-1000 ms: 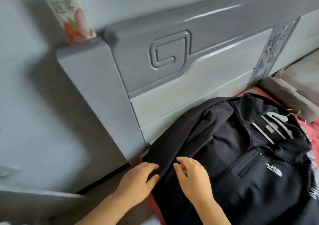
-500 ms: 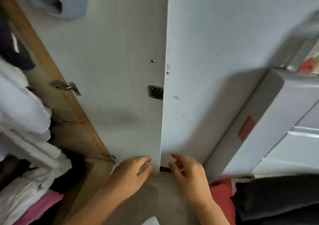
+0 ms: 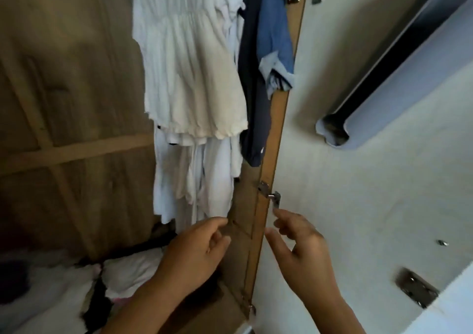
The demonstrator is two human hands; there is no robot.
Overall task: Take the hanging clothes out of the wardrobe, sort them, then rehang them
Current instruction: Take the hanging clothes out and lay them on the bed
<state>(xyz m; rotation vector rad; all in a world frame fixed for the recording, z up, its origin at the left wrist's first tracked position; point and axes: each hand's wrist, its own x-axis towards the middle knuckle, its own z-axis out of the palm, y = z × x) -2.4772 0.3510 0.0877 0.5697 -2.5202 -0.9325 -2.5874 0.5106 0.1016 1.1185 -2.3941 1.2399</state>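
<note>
Inside the open wardrobe [image 3: 64, 90] several clothes hang: a white pleated dress [image 3: 189, 59] in front, more white garments [image 3: 194, 180] beneath it, a dark navy garment [image 3: 253, 90] and a blue denim shirt [image 3: 275, 31] by the right side panel. My left hand [image 3: 194, 254] is raised below the white clothes with fingers loosely curled, holding nothing. My right hand [image 3: 302, 251] is beside it in front of the wardrobe's edge, fingers relaxed and empty.
The wooden side panel [image 3: 271, 154] carries a metal hinge [image 3: 268, 193]. The white wardrobe door [image 3: 358, 180] stands open on the right with a metal plate [image 3: 417, 287]. Folded white and dark clothes [image 3: 64, 287] lie piled on the wardrobe floor at lower left.
The view has swung left from the black jacket on the bed, past the wardrobe door, to the wardrobe interior. Both hands stay empty and raised in front of me.
</note>
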